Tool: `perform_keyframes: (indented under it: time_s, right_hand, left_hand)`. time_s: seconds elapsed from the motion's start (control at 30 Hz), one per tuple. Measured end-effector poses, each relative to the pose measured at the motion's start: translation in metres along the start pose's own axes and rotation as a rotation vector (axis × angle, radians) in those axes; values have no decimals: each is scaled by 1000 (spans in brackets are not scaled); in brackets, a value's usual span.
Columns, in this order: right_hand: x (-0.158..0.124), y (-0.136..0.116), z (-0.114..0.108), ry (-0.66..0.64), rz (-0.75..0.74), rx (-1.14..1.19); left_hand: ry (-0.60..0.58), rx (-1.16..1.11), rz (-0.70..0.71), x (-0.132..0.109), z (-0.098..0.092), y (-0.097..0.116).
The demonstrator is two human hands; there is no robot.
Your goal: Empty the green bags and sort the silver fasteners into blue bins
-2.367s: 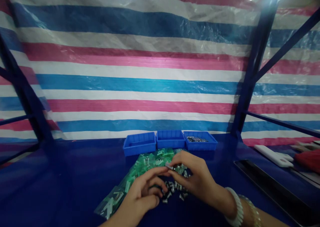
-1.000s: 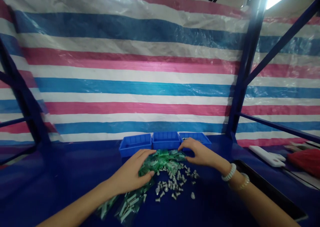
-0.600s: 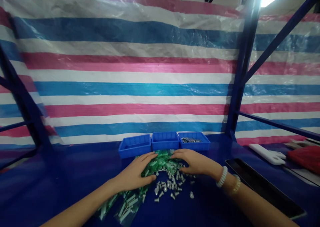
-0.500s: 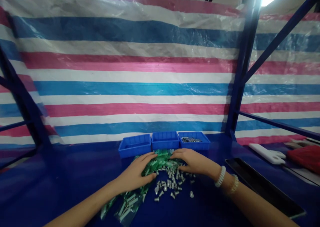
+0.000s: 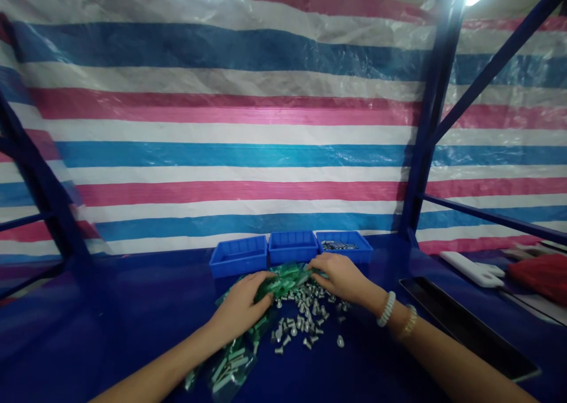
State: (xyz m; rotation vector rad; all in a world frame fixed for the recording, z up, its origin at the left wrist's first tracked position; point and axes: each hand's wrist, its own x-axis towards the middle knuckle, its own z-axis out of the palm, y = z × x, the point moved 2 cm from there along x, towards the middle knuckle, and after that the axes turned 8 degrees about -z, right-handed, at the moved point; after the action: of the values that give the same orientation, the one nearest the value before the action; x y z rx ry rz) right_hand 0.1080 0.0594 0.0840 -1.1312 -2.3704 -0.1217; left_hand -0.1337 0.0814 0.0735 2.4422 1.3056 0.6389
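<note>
Going left to right, my left hand (image 5: 241, 305) lies palm down at about 11 o'clock, fingers curved over a heap of green plastic bags (image 5: 283, 278). The grip looks narrow, but I cannot tell whether it holds the bags or only rests on them. Loose silver metal studs (image 5: 301, 317) are scattered on the blue table (image 5: 110, 314) at 12 o'clock, between my hands. Beyond them stand three blue bins (image 5: 292, 246) in a row. My right hand (image 5: 336, 278), at 1 o'clock, rests at the far edge of the studs, fingers lightly curved, nothing visibly held. Further right are a black tray (image 5: 465, 326) at 2 o'clock, then a white plastic piece (image 5: 472, 276) and a red cloth (image 5: 538, 279) at 3 o'clock.
</note>
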Motion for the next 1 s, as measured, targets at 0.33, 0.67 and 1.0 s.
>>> perform_keyframes:
  time_s: [0.33, 0.67, 1.0]
  right_hand:
    - [0, 23, -12, 156, 188, -71]
    - [-1, -3, -12, -10, 178, -57]
    - [6, -19, 15, -131, 289, 34]
  left_hand:
    - [-15, -83, -78, 0, -4, -4]
    - [-1, -93, -107, 1, -3, -2]
    - [21, -83, -88, 0, -2, -2]
